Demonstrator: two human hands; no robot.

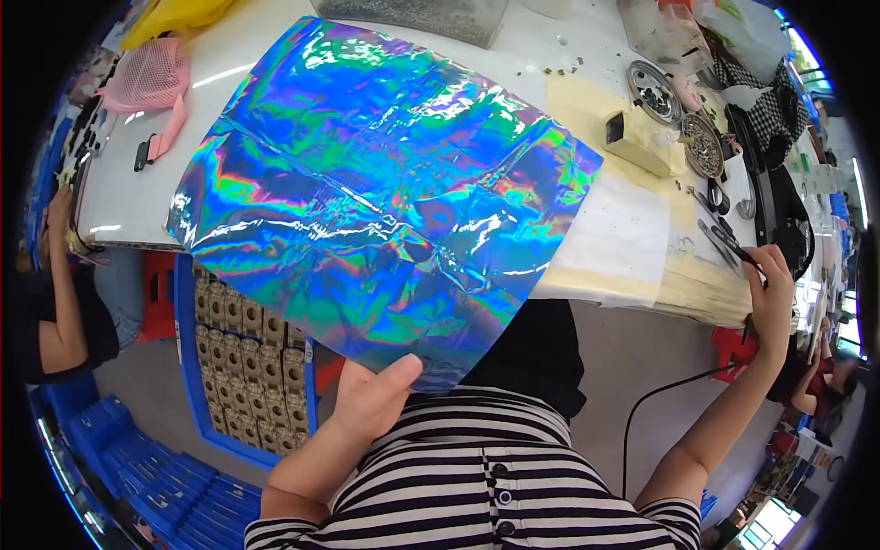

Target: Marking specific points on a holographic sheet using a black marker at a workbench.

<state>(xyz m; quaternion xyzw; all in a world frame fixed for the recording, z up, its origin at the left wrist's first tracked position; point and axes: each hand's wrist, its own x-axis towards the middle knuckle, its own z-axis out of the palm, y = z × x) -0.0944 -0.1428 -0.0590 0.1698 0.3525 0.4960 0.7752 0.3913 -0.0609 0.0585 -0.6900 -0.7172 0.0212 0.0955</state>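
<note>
- At the far left, one bare forearm of a co-worker (pixel 64 307) is seen beside the white table (pixel 117 192).
- One pink mesh pouch with a pink strap (pixel 147 78) is laid on the table's left part.
- Below, blue plastic trays (pixel 165 477) are stacked; their number cannot be told.
- One blue rectangular crate (pixel 191 367) is filled with rows of brownish, holed, block-shaped parts (pixel 251 313), partly covered, so no full count can be given.
- One sheet of shiny, iridescent blue-green film (pixel 385 174) is held by its near edge in the left hand (pixel 376 396), thumb on top, the fingers closed on it; its far part is spread over the table, its near part beyond the table's edge.
- One small cream box with a dark opening (pixel 637 144) is set right of the film.
- Two round metal dishes (pixel 655 93) are placed near the box, both with small pieces in them.
- One black-handled slim tool (pixel 722 236) is touched by the right hand (pixel 770 275); whether its fingers are closed round the handle cannot be told.
</note>
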